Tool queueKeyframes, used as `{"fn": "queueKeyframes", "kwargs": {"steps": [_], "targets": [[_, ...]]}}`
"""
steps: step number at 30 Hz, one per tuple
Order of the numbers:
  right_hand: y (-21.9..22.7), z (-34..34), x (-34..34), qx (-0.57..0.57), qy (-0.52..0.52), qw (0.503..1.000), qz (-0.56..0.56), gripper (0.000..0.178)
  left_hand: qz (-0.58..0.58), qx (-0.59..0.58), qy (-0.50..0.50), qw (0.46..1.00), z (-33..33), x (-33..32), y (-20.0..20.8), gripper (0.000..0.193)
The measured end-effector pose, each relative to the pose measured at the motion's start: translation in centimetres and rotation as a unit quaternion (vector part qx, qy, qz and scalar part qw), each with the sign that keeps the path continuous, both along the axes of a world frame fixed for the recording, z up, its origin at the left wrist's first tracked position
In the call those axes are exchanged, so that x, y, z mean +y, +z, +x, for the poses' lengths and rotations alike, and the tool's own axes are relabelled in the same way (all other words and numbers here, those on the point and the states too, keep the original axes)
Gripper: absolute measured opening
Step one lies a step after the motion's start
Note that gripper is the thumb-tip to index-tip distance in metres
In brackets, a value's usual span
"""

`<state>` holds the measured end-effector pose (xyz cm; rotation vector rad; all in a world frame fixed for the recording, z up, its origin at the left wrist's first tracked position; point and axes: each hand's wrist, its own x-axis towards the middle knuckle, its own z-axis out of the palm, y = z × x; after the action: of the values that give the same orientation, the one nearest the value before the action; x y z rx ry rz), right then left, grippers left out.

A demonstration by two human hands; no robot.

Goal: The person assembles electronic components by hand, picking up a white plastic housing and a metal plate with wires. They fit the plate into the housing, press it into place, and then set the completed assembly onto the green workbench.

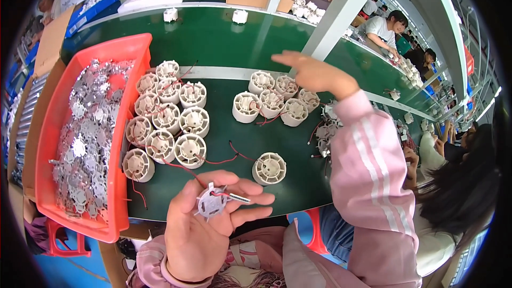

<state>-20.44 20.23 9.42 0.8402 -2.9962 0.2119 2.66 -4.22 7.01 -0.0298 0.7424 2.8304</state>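
My left hand [197, 234] is turned palm up near the table's front edge. On its fingers, with the thumb beside it, sits a small silver metal plate [212, 202] with cut-outs, tabs and a red wire. A short narrow strip [240, 199] juts from the plate toward the fingertips. My right hand [322, 76] hovers empty at the far side, fingers stretched leftward, just beyond a group of round white plastic housings [272, 103]. One more white housing [269, 168] stands alone between that group and my left hand. Thin red wires trail from many housings.
A red bin [118, 181] full of silver plates [80, 146] stands at left, beside a larger block of white housings [165, 117]. More metal plates with wires [326, 133] lie under my right forearm. A green conveyor [208, 37] carries two housings; a white post [341, 10] rises beyond. Co-workers sit around.
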Motion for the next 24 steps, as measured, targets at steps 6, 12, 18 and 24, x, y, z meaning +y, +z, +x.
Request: {"fn": "queueKeyframes", "kwargs": {"steps": [6,12,18,24], "targets": [[7.3,17.1,-6.7,-0.017,-0.063,0.986,-0.152,0.034,0.076,0.066,-0.04,0.994,-0.3,0.5,-2.0,0.039],[2.9,23.1,-10.0,0.131,0.029,0.959,-0.248,0.035,0.105,0.06,-0.03,0.992,1.3,2.1,0.3,0.037],[0.6,24.4,-8.2,0.184,0.089,0.939,-0.276,0.039,0.005,0.106,0.004,0.994,1.5,3.1,-0.2,0.042],[0.2,24.3,-6.2,0.314,0.143,0.916,-0.206,0.04,-0.312,0.203,0.042,0.927,1.2,1.6,-0.9,0.034]]}}
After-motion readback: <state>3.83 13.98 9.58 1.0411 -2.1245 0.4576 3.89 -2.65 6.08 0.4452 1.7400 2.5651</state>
